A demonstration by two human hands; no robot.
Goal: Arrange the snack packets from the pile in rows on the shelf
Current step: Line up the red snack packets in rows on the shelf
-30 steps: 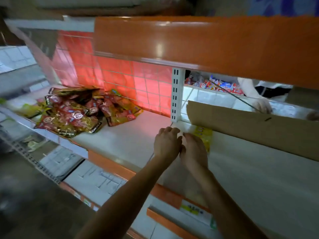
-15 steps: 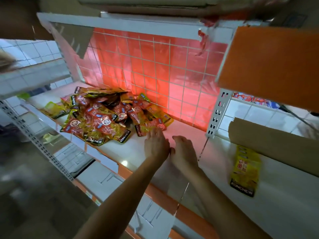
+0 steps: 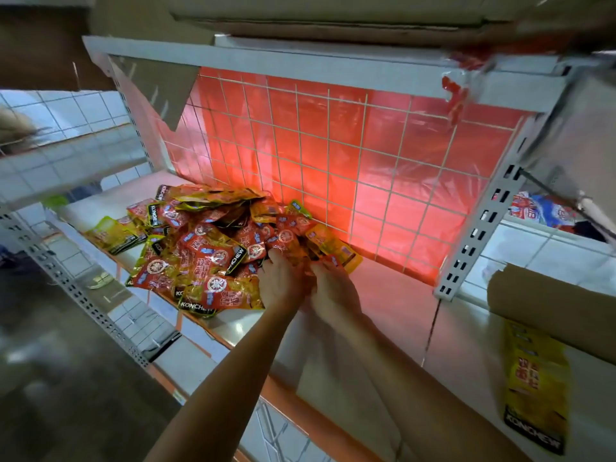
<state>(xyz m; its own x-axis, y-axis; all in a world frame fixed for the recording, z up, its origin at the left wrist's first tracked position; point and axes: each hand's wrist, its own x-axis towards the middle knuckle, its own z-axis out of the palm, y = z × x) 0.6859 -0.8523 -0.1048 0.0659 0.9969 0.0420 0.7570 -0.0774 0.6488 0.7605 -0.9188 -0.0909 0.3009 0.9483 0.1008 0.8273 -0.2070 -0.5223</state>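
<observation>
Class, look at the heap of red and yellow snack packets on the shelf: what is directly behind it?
Behind the heap of red and yellow snack packets stands a white wire grid panel backed by glowing red sheeting. The grid's bottom edge behind the heap is covered by packets.

Head cam, close, looks down-fwd onto shelf [image 3: 383,315].

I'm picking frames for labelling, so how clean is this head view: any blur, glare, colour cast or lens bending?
Head view: wide-angle lens bends the shelf edges and upright; red backing glows and tints the shelf pink; a small glare spot sits near the shelf's front edge; the left margin and the yellow packet at right are smeared; the pile is fairly sharp, its print readable; both hands are dim.
</observation>
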